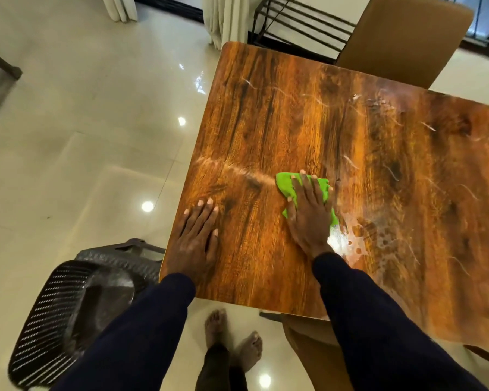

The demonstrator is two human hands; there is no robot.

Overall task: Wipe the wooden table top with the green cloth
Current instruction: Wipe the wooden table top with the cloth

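Right grip first: our right hand (308, 218) lies flat on the green cloth (285, 183), fingers straight and spread, nothing curled round it, pressing it down onto the wooden surface (266, 108). The cloth is bunched under the palm, with green showing between the fingers and at both sides of the hand. It sits toward the near left part of the surface, well in from the edges.

Left of the cloth, our left hand (195, 238) rests palm down on the bare wood, its grip slack, fingers straight and close together, holding nothing. A pale smear (232, 167) runs from the cloth's left edge toward the surface's left rim. Just right of the cloth and nearer to us, a wet patch (350, 245) shines. Thin white streaks (393, 114) lie farther right of the cloth and beyond it.

Far beyond the cloth a tan chair (401, 38) stands at the surface's far side. Left of the cloth and closer to us, off the surface, a dark mesh chair (68, 306) sits on the glossy tiled floor (68, 136). Our bare feet (218, 325) show below the near edge.
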